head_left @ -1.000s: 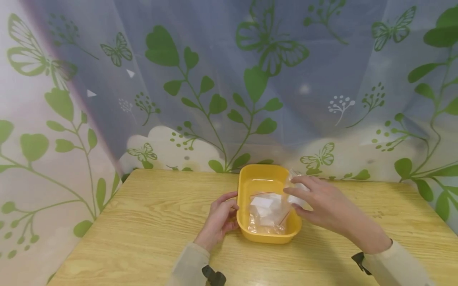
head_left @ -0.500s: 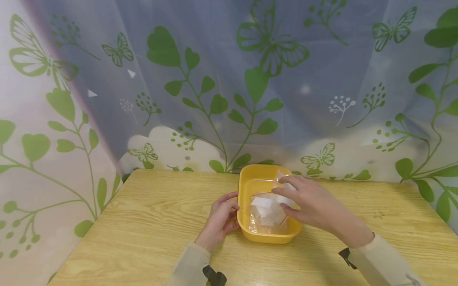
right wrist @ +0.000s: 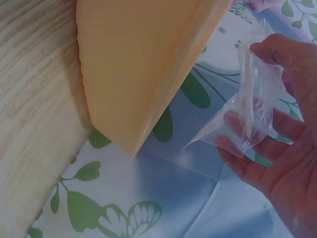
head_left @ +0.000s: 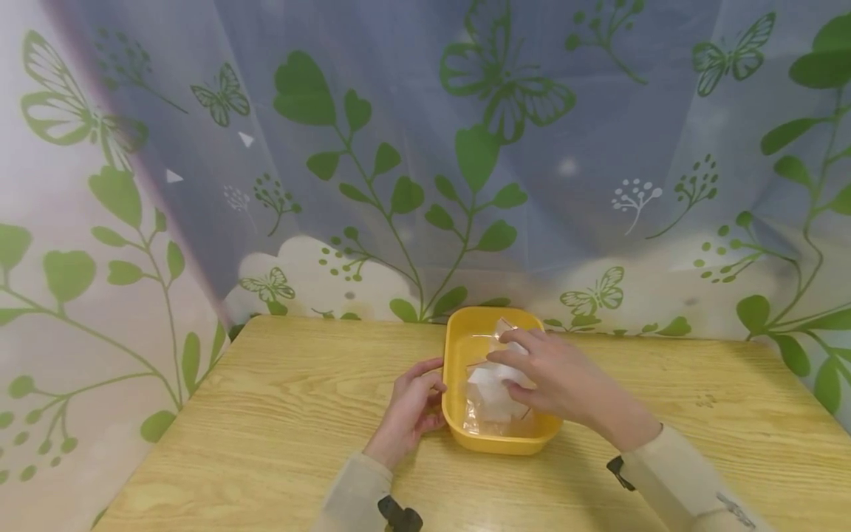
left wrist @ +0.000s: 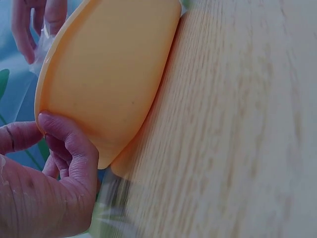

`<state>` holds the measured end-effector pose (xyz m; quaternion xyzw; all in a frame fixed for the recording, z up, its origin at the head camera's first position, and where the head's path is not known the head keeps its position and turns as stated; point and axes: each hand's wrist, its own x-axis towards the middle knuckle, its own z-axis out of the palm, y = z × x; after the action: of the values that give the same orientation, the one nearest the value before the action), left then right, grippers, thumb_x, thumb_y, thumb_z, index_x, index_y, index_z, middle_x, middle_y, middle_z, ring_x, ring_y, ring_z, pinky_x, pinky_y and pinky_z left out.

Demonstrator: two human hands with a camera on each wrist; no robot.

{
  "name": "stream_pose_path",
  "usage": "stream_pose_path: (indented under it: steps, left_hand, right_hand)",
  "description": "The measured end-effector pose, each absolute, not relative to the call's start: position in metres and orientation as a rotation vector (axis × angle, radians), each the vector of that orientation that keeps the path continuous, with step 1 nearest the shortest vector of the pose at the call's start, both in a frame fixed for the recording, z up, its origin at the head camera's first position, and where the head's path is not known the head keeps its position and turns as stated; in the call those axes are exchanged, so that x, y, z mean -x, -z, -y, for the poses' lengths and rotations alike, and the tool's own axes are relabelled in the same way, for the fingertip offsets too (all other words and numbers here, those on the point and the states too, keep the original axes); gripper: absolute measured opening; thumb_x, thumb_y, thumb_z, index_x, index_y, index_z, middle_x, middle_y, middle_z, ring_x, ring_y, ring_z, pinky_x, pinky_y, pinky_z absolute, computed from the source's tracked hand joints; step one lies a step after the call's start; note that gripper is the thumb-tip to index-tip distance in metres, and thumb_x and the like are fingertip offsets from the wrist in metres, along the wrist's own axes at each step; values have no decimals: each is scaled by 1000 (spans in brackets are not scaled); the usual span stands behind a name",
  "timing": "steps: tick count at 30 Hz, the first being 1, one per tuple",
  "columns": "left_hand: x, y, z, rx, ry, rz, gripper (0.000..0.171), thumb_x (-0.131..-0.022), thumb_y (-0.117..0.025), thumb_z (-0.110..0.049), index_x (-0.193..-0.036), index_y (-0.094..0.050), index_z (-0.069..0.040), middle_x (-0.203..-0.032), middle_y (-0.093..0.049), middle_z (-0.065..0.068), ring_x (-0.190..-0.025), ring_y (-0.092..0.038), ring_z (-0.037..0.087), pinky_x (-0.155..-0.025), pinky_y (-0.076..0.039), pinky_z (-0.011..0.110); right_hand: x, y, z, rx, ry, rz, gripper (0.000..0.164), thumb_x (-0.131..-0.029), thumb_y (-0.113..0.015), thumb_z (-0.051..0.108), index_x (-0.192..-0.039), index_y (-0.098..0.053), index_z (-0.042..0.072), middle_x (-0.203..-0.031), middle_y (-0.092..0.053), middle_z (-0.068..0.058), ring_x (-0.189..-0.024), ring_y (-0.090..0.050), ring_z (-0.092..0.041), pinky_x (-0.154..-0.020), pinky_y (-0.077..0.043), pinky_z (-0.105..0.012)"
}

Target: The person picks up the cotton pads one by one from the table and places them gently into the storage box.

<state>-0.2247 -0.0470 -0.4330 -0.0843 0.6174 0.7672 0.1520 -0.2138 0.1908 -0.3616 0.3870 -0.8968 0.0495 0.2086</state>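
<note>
A yellow plastic bin [head_left: 459, 414] stands on the wooden table. Inside it lies a clear zip bag [head_left: 482, 414] with white contents. Against the bin's left side rests my left hand [head_left: 408, 406], thumb and forefinger touching near the rim in the left wrist view; none of its fingers show inside. Over the bin, my right hand [head_left: 565, 377] holds a second clear zip bag [right wrist: 255, 94] with something white and flat in it, between thumb and fingers. In the right wrist view, this bag is above the rim level. The right hand partly hides the bin's right side.
The wooden table [head_left: 299, 384] spreads out on both sides of the bin. Close behind its far edge hangs a cloth backdrop [head_left: 399, 148] printed with leaves and butterflies. Dark straps [head_left: 399, 513] show at both sleeves.
My right hand has moved left with its zip bag, from the bin's right rim to over the bag lying inside. The left hand and the bin have stayed in place.
</note>
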Motion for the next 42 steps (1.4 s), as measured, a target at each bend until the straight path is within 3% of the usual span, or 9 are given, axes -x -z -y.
stream_pose_path:
  steps: [12,23,30,42]
  left_hand:
    - [227,436,48,244,-2193,-1783,61,-81,-56,-9,-142,-56,-11,-105,-61,7,-75,-57,13,-56,-46,22]
    - [226,435,47,240,-2201,-1766,61,-81,-56,-9,-142,-56,-11,-105,-61,7,-76,-57,13,-57,-47,22]
    - [227,434,47,229,-2220,-1749,62,-81,-55,-8,-142,-55,-10,-99,-59,4,-73,-55,12,-57,-45,22]
    - [229,436,48,252,-2190,-1775,60,-80,-56,-9,-141,-57,-11,-114,-62,11,-82,-60,15,-58,-48,22]
  right_hand:
    - [222,370,-188,-1060,-146,2542,38,-85,-80,21,-121,-72,15,-127,-66,-13,-110,-67,-31,-85,-58,-51]
    - [221,374,-189,-1039,-141,2671,48,-87,-78,34,-131,-69,17,-142,-60,-18,-126,-60,-38,-96,-53,-60]
    - [216,374,-199,-1002,-170,2656,40,-88,-75,25,-126,-70,15,-138,-62,-20,-123,-62,-39,-97,-53,-60]
    - [198,373,-235,-960,-242,2534,39,-83,-79,19,-122,-73,14,-131,-66,-21,-110,-68,-41,-90,-57,-57]
